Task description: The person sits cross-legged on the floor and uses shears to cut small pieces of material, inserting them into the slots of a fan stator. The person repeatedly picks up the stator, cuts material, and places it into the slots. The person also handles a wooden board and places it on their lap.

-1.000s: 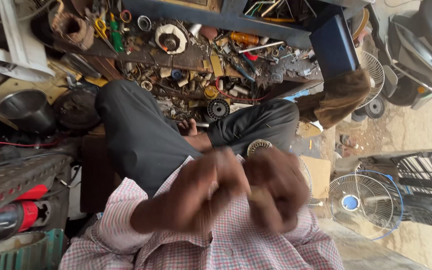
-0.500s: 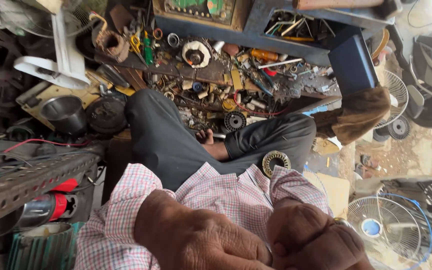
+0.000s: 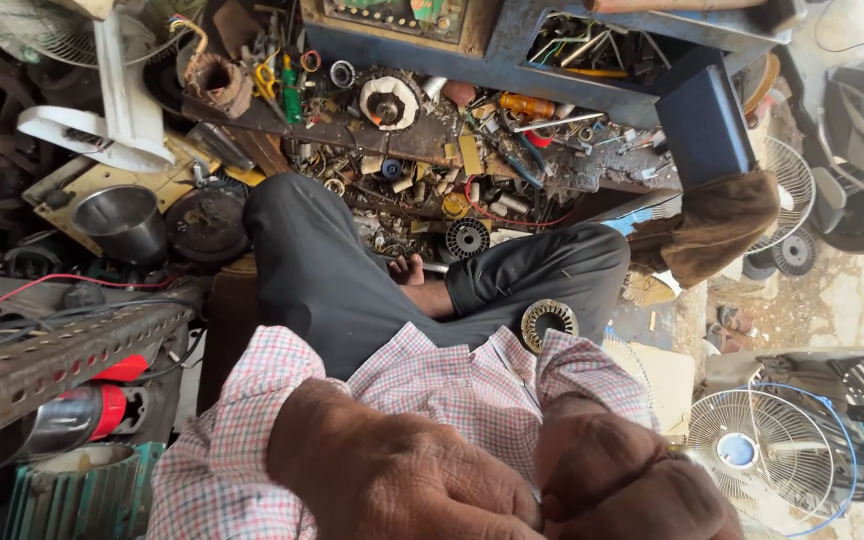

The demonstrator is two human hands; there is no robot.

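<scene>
Your left hand (image 3: pixel 402 480) and right hand (image 3: pixel 632 490) sit close up at the bottom of the head view, knuckles toward the camera, pressed together where they meet. The fingers curl down and out of sight, so you cannot tell whether they pinch anything; nothing held shows between them.

Right behind both hands is your checked shirt (image 3: pixel 452 380), its cuffs reaching the wrists. Beyond the shirt lie your dark trousers (image 3: pixel 322 270), legs folded, with a bare foot (image 3: pixel 410 270) showing between them past the left hand.

Just beyond your right hand, at the shirt's edge, a round motor stator (image 3: pixel 548 322) with a toothed ring lies against the trouser leg. Farther out from it a smaller ribbed rotor (image 3: pixel 467 238) sits among loose scrap.

To the right of your right hand stands a small fan with a blue-rimmed wire guard (image 3: pixel 762 455). To the left of your left hand a perforated steel angle bar (image 3: pixel 52 360) runs across, a red-banded cylinder (image 3: pixel 92 412) under it. Farther out on that side are a steel pot (image 3: pixel 124 218) and a white plastic fan base (image 3: pixel 102 110).

Far ahead of both hands, a blue metal table (image 3: pixel 552 60) stands over a litter of screws, wires and a wound coil (image 3: pixel 389 102).
</scene>
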